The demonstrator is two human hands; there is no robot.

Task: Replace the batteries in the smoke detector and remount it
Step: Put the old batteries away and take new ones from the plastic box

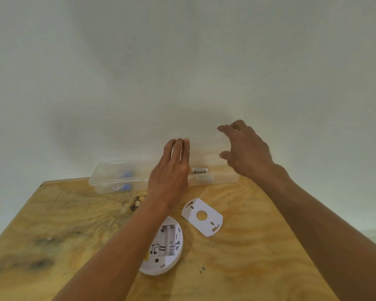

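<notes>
A white round smoke detector (pixel 167 246) lies face down on the wooden table (pixel 63 224), its battery bay bare, partly under my left forearm. Its white mounting plate (pixel 202 216) lies just to the right. At the table's far edge stands a clear plastic box (pixel 109 174) with a white battery (pixel 199 170) and blurred blue items (pixel 126 174) inside. My left hand (pixel 172 170) hovers flat over the box's middle, fingers together, holding nothing. My right hand (pixel 245 148) is raised above the box's right end, fingers curled apart, with no object visible in it.
A plain pale wall (pixel 182 61) rises right behind the table. Two small dark specks (pixel 202 270) lie on the wood to the right of the detector. The table's left corner (pixel 44 183) is in view.
</notes>
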